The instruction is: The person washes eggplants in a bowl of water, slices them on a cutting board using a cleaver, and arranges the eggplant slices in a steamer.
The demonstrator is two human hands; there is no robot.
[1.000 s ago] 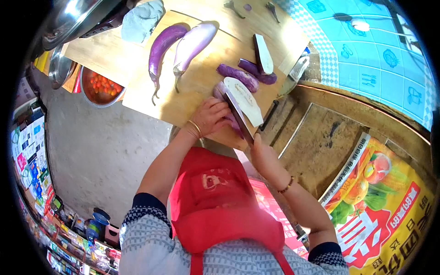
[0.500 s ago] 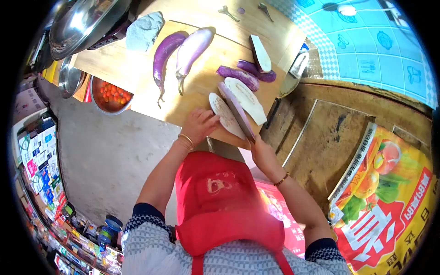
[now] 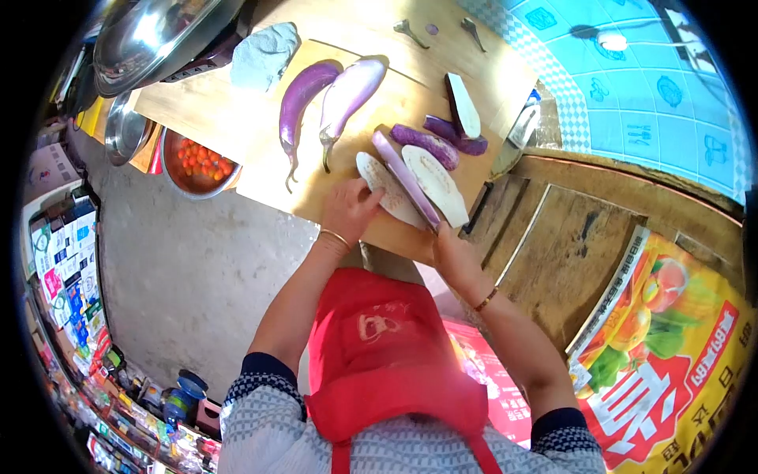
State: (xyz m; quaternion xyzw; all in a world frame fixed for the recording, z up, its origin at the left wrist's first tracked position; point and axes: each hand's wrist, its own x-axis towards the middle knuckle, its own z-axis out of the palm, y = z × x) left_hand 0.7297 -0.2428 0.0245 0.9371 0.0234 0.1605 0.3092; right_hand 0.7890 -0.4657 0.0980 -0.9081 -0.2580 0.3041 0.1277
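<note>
My right hand point(image 3: 456, 257) is closed around the handle end of a knife point(image 3: 407, 180), whose long blade stands between two pale cut eggplant pieces and looks purple. My left hand point(image 3: 350, 212) has its fingers bent at the lower-left edge of the nearer eggplant slice point(image 3: 388, 192), thumb on the cut face. On the blade's other side lies a cut eggplant half point(image 3: 436, 186), pale face up. Beyond it rest purple eggplant pieces point(image 3: 426, 146) and a half on its side point(image 3: 464, 107). Two whole eggplants point(image 3: 306, 103) lie to the left on the cutting board point(image 3: 296, 193).
A grey-blue cloth point(image 3: 264, 55) and a large metal lid or bowl point(image 3: 150, 43) sit at the back left. A bowl of small tomatoes point(image 3: 201, 166) stands below the table's left edge. Eggplant stems point(image 3: 410, 33) lie at the back. A printed yellow bag point(image 3: 655, 347) is at the right.
My left hand has shifted up along the nearer slice, and its fingers have drawn in on the slice edge. The knife's blade face now shows more. The whole view has shifted slightly.
</note>
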